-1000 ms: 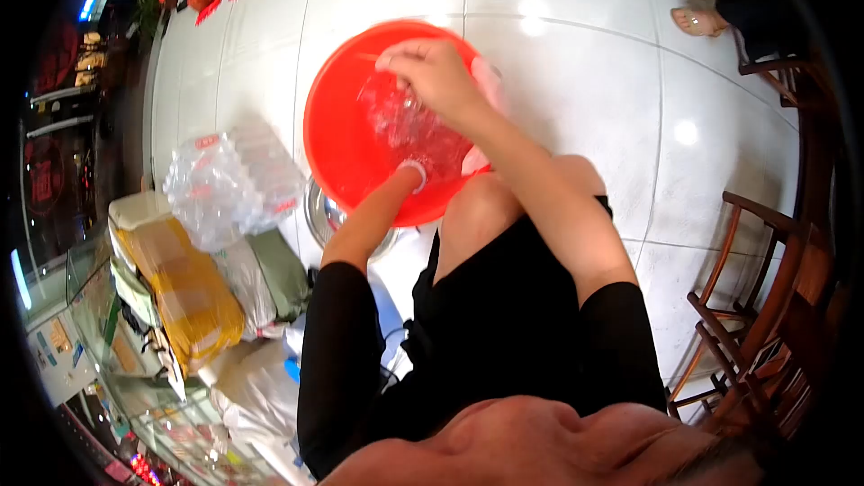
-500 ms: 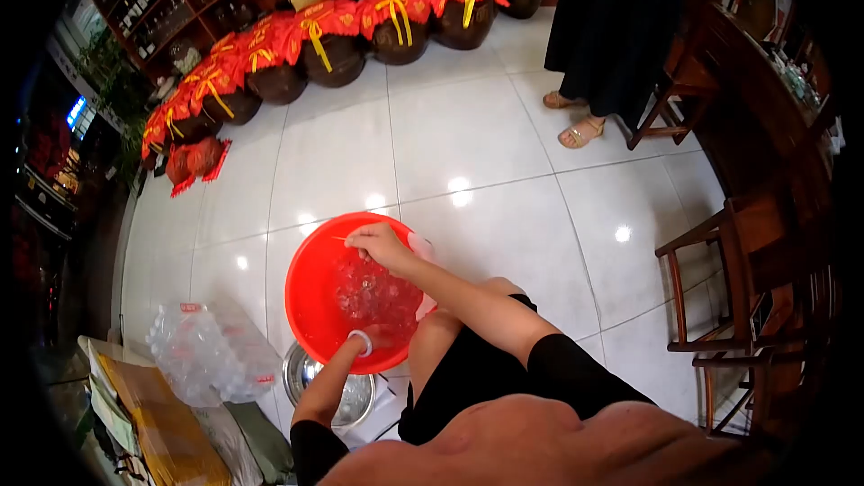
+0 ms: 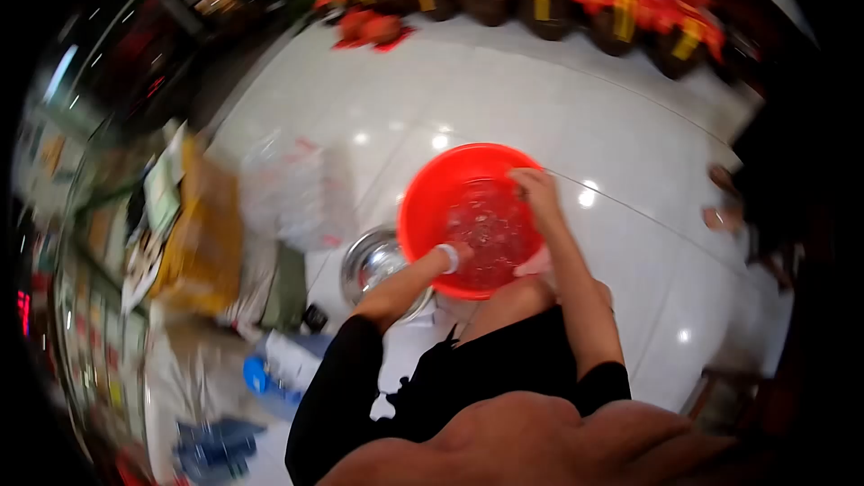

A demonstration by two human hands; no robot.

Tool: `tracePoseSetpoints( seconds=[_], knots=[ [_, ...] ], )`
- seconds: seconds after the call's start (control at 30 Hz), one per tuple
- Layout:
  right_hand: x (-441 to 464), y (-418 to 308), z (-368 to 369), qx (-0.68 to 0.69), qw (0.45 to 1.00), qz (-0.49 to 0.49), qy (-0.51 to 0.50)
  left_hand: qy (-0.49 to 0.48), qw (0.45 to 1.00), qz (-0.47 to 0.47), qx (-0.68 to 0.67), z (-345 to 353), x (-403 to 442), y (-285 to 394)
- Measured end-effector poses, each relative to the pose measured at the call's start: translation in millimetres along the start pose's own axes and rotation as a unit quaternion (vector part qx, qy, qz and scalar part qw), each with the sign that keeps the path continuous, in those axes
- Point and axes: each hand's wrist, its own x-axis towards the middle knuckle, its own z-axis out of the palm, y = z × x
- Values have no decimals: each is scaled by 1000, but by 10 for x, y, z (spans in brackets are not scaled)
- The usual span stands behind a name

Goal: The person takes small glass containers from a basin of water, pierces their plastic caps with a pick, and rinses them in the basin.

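A large red plastic basin (image 3: 423, 202) stands on the floor before my knees. Water and many small clear, shiny pieces (image 3: 486, 220) fill its lower part; blur hides their kind. My left hand (image 3: 461, 256), with a white bracelet (image 3: 448, 257) at the wrist, reaches over the near-left rim into the basin; its fingers are blurred. At the far-right rim, my right hand (image 3: 535, 187) is closed with the fingertips together, and what it pinches is too smeared to name. A pink cloth-like piece (image 3: 535, 264) lies at the right rim.
Left of the basin sits a metal bowl (image 3: 364, 261). Behind it are a clear plastic bag (image 3: 292, 189) and a yellow-wrapped box (image 3: 202, 225). Blue plastic bottles (image 3: 216, 445) lie lower left. Red-covered jars (image 3: 549, 13) line the back, and a person (image 3: 774, 180) stands at right.
My view has swung left, so the basin appears farther right and higher. My right hand has shifted toward the basin's right rim; the thin stick seen in it before is not discernible now.
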Motion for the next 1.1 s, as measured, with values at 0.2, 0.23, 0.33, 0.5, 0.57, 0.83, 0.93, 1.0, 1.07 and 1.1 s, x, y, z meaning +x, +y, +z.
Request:
tracePoseSetpoints(
  seconds=[0.2, 0.23, 0.33, 0.5, 0.57, 0.83, 0.93, 1.0, 1.07, 1.1],
  knots=[
    [-189, -265, 6, 27, 999, 25, -11, 284, 926, -31, -248, -710, -502, 53],
    [-221, -271, 22, 28, 999, 31, -15, 330, 900, -36, -282, -845, -591, 93],
    [-187, -292, 9, 50, 999, 19, -2, 323, 800, 2, -505, -784, -540, 134],
    [-142, -261, -50, 16, 1000, 10, 2, 170, 960, -41, -220, -120, -404, 40],
    [-182, -365, -17, 3, 1000, 8, -5, 147, 964, -51, -216, -636, -666, 123],
    [-108, -350, -58, 44, 999, -18, 11, -16, 991, -120, -60, -483, -537, 22],
    [-169, -314, -70, 37, 999, 3, 10, 184, 834, -87, -513, -538, -498, -35],
    [-123, -286, -84, 36, 999, 4, 2, 54, 969, -96, -220, -303, -423, -96],
    [-177, -333, -43, 29, 999, -7, 12, -6, 995, -104, -8, -276, -503, -63],
    [-165, -342, -47, 29, 999, -17, 34, -5, 995, -96, -1, -323, -480, -106]
  ],
)
